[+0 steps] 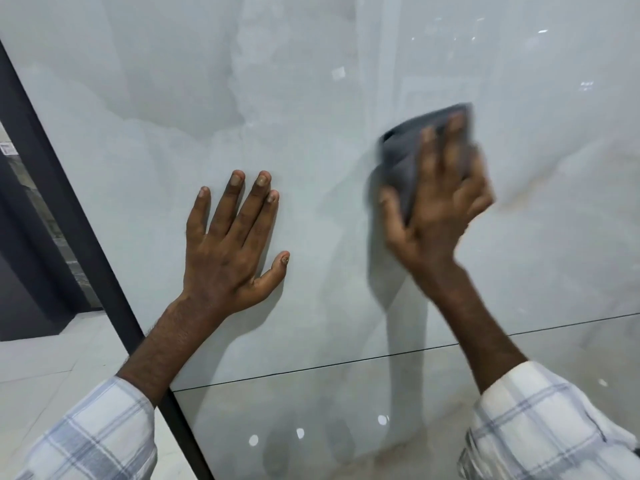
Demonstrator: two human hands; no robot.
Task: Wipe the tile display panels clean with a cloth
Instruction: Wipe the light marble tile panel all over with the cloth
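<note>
A large glossy pale grey tile panel (311, 98) fills most of the view. My left hand (232, 244) lies flat on it with fingers straight and spread. My right hand (440, 202), blurred by motion, presses a folded dark grey cloth (405, 150) against the panel with straight fingers. The cloth shows above and to the left of the fingers; the rest is hidden under the hand.
A dark frame edge (79, 216) runs down the panel's left side. A thin seam (346, 363) separates the upper panel from a lower one (346, 427). Beyond the frame at the left lie a light tiled floor (52, 358) and dark stands.
</note>
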